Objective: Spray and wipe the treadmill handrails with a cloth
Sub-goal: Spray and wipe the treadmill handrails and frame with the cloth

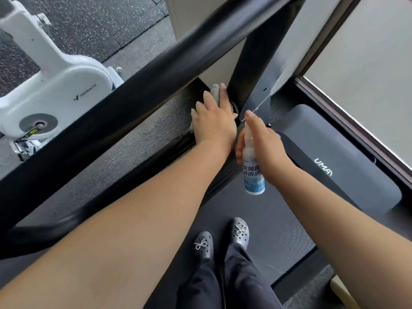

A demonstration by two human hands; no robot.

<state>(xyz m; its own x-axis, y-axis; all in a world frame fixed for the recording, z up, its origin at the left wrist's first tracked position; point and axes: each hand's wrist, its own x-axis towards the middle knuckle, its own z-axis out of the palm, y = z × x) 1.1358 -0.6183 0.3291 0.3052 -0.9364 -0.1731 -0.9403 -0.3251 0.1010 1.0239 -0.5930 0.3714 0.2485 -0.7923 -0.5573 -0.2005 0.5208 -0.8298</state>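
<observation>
My left hand (213,120) presses a pale grey cloth (215,91) flat against the foot of the treadmill's black upright post (252,56), low beside the deck; most of the cloth is hidden under the palm. My right hand (263,143) grips a small white spray bottle (254,175) with a blue label, index finger on the nozzle, close to the right of my left hand. The thick black handrail (138,85) crosses diagonally above both arms, blurred and near the camera.
The dark treadmill belt (263,224) lies below with my feet in grey clogs (223,240) on it. The grey motor cover (334,166) sits to the right, by a window frame (347,121). A white exercise bike (55,85) stands on the speckled floor at left.
</observation>
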